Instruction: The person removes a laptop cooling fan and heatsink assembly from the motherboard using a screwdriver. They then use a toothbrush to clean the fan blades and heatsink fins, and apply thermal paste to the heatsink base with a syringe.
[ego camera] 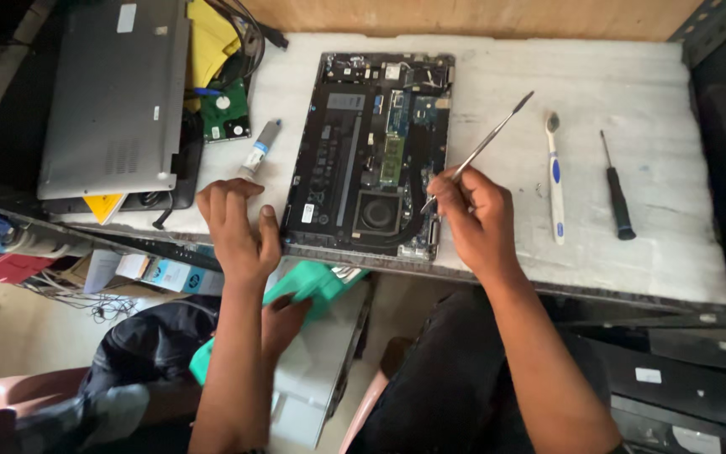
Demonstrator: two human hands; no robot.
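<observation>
On the white bench top (632, 244), near its front edge, an opened laptop (369, 151) lies flat with its bottom cover off — battery, fan and green circuit boards are exposed. Its near-left corner is pinned by the left hand (237, 231), laid flat with the fingers spread and the thumb against the chassis edge; nothing is clasped in it. A thin metal pry tool (482, 147) is pinched pen-fashion in the closed fingers of the right hand (472, 214), its tip brought down just beside the fan at the near-right corner; whether the tip touches a part cannot be told.

The laptop is judged stiff and moderately heavy, yet fragile inside — the boards, thin cables and connectors would be damaged easily, so it is best held by the bare chassis rim, not the internals. The tool looks light, rigid and smooth, and is likely to slip unless gripped low on the shaft.

To the right, well apart, a toothbrush (555, 181) and a black screwdriver (616, 192) lie parallel. A small tube (260, 149) and a closed grey laptop (115, 97) are seen at the left.
</observation>
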